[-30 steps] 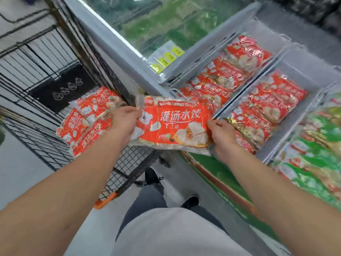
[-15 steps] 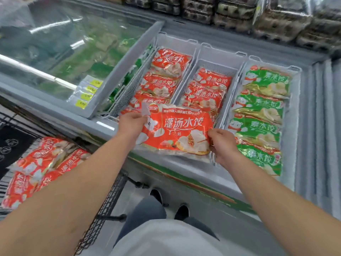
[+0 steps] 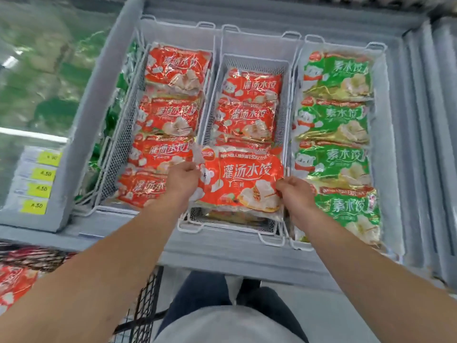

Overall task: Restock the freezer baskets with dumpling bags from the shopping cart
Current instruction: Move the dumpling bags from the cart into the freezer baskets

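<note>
Gripping the red dumpling bag [image 3: 243,180] between them, both hands [image 3: 182,180] apparently hold it over the middle basket [image 3: 268,237].

1. Bright, even overhead light falls on my view; shadows are faint.
2. Glare streaks the glass lid [image 3: 47,78] and the bags' foil.
3. Edges bend and blur, and my forearms look stretched.

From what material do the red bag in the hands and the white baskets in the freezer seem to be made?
Red bag: apparently thin glossy plastic film; it crinkles and glints.
Middle basket: looks like white-coated metal wire mesh, with an open grid and rod rim, though plastic is possible.
</note>
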A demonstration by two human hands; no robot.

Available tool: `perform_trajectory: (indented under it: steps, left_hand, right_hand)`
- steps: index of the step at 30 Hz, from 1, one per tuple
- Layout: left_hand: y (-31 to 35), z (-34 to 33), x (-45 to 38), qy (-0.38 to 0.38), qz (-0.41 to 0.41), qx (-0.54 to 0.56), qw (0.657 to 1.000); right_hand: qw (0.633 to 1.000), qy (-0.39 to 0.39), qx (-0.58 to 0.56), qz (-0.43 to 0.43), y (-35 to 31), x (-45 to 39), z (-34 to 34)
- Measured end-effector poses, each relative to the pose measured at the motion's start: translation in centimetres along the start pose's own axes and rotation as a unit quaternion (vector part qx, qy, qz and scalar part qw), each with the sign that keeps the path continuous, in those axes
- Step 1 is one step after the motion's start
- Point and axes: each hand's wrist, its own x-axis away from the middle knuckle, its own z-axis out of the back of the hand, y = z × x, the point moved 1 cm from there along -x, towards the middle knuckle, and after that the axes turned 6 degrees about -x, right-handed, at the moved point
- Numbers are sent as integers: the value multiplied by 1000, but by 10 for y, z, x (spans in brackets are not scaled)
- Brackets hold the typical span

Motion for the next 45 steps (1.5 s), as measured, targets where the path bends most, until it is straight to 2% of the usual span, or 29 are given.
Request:
perform_trajectory:
  steps: [6,12,14,18,20,22,24,26,28,31,34,40,45]
  left_hand:
    - [-11,-21,-30,-67,48,-54,995]
    - [-20,-33,-43,-195,78,-126,970]
    - [-22,-37,-46,-245,52,-197,948]
    - [-26,-47,-51,-255,-63,-318,911]
    - [-29,-57,-58,-265,-137,-390,871]
    - [-39,-68,-70,-279,-192,-469,816]
    - [-56,-80,-84,-313,-175,-516,778]
    - [-65,-85,-90,-341,-137,-533,762]
    - [-69,-88,-91,-344,-134,-544,753]
    - [-66,-87,-86,-342,-131,-527,767]
    - [-57,-82,-78,-336,-140,-497,788]
    - [-32,-50,-43,-251,-116,-394,877]
    - [-21,-2,19,-160,-106,-283,940]
  right_hand:
    - [996,2,53,-75,24,-31,-33]
    - [979,-65,164,-105,36,-35,-42]
    - [975,-105,175,-89,38,-37,-45]
    - [945,-144,292,-41,50,-54,-55]
    - [923,-156,350,-33,56,-66,-59]
    - [895,-178,409,-24,65,-78,-64]
    - [853,-211,477,-20,77,-89,-68]
    - [819,-231,525,-23,86,-96,-70]
    - [808,-231,542,-25,90,-100,-71]
    - [807,-218,548,0,93,-97,-70]
    - [822,-211,529,14,89,-92,-67]
    - [842,-194,492,109,51,-57,-55]
    - [837,-209,473,176,26,-10,-44]
